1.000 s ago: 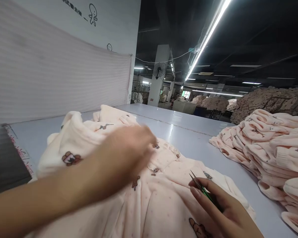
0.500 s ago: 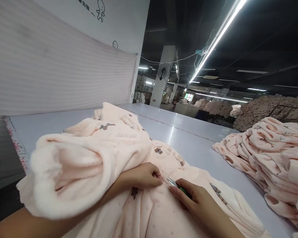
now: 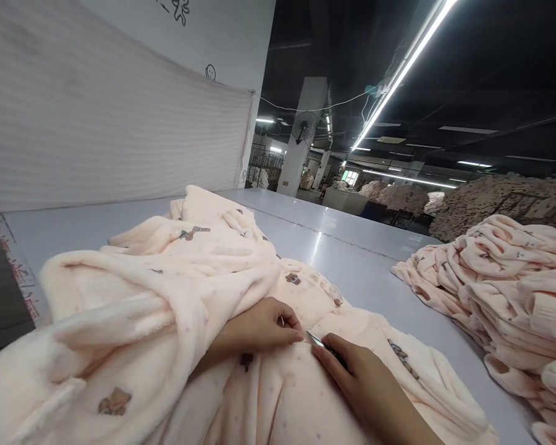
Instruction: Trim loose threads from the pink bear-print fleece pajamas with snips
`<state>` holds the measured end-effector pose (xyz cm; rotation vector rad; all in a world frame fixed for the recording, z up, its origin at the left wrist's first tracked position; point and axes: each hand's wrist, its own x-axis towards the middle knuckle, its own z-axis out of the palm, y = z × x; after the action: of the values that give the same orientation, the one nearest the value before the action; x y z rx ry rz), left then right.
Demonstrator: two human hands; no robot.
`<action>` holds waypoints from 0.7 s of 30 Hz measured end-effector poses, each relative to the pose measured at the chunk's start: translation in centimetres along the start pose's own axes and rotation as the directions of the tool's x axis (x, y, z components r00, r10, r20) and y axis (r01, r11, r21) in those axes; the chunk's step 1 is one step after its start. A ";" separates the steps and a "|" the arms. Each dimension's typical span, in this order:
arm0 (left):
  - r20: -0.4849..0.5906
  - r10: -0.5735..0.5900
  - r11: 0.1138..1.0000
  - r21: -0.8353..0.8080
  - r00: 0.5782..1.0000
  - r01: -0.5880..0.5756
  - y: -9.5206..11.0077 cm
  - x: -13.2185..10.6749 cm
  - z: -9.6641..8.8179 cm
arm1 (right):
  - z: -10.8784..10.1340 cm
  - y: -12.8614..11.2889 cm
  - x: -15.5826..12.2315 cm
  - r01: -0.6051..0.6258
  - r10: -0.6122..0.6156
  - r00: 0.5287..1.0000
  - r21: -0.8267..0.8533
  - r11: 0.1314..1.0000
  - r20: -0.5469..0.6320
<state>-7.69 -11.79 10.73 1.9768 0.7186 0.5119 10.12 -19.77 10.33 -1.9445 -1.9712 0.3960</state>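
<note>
A pale pink plush garment (image 3: 222, 290) with small brown bear prints lies heaped over the near part of the table. My left hand (image 3: 271, 324) is closed, thumb and forefinger pinching the fabric at the middle of the heap. Just right of it, my right hand (image 3: 352, 364) is closed around small thread snips (image 3: 319, 343). Their metal tip points toward the left fingertips, close to the pinched spot. Folds of the garment cover most of my left forearm. Most of the snips' handle is hidden in my right fingers.
At the right stands a tall pile of similar pink garments (image 3: 505, 290). The pale, glossy tabletop (image 3: 352, 238) runs away to the back. A striped cloth (image 3: 120, 123) hangs along the left wall. Farther off are a pillar with a fan (image 3: 304, 125) and large fabric heaps (image 3: 495, 201).
The rolled opening of the garment at the left has dropped and spread over my left forearm, showing another bear print. Both hands stay close together at nearly the same spot.
</note>
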 end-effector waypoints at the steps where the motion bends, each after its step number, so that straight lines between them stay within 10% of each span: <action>1: -0.023 0.070 0.995 0.067 0.997 -0.068 0.8 -0.9 -0.3 | 0.1 0.2 -0.1 -0.004 0.004 1.000 0.039 0.999 -0.014; 4: -0.225 0.377 0.841 0.489 0.898 -0.230 2.4 -3.8 -1.9 | 0.1 0.9 -0.6 -0.026 0.035 0.998 0.169 0.985 -0.050; 7: -0.415 0.551 0.503 0.857 0.724 0.109 1.4 -5.8 -4.3 | 0.3 1.4 -0.8 -0.053 0.071 0.996 0.265 0.963 -0.058; 11: -0.469 0.361 0.206 0.883 0.806 0.421 -1.4 -6.0 -9.7 | 1.1 1.6 -1.1 -0.065 0.088 0.994 0.313 0.947 -0.062; 13: -0.524 0.227 0.191 0.850 0.821 0.490 -2.2 -5.6 -13.5 | 1.7 1.8 -1.3 -0.064 0.090 0.994 0.319 0.946 -0.067; 17: -0.680 0.144 0.248 0.728 0.719 0.639 -4.2 -5.2 -19.8 | 3.3 2.2 -1.8 -0.047 0.082 0.992 0.328 0.944 -0.093; 21: -0.732 0.121 0.376 0.659 0.670 0.652 -8.3 -5.7 -20.7 | 4.6 1.5 -1.8 0.015 0.050 0.982 0.341 0.940 -0.180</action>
<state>-26.88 0.78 12.88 2.5041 2.2373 0.7325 9.50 -21.31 5.52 -1.7118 -1.6433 0.5032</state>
